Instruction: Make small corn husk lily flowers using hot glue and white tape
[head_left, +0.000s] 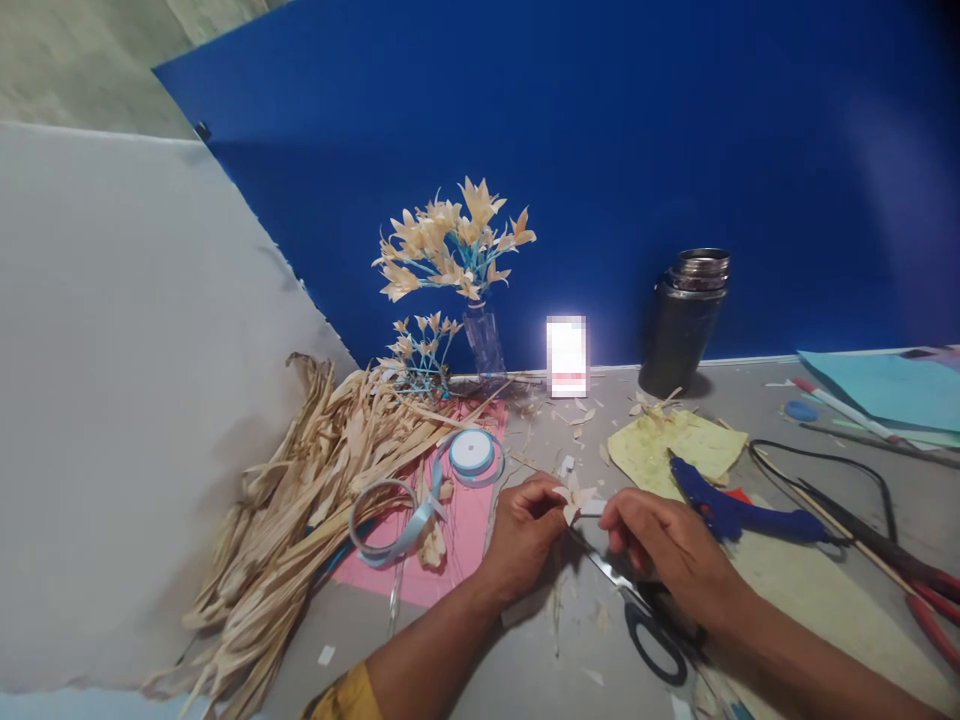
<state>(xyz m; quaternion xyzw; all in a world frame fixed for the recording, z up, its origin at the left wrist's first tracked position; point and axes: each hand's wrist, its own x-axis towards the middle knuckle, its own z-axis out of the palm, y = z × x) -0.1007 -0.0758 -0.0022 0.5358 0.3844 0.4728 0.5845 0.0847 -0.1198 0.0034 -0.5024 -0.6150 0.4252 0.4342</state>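
My left hand [525, 530] pinches a small cream husk flower [574, 497] at its base, just above the grey table [525, 660]. Close to its right, my right hand [664, 545] pinches a pale strip [592, 508] that runs to the flower. Black-handled scissors [649, 625] lie on the table under my right hand, partly hidden by it. A blue glue gun [739, 512] rests just right of my right hand on yellow paper [675, 445].
A pile of dried husks [300, 500] lies at left beside pink paper [465, 530] with a light-blue ribbon spool [471, 452]. A vase of husk flowers [457, 250], a lit phone [567, 356] and a steel flask [686, 320] stand against the blue board. Red-handled pliers [930, 600] sit far right.
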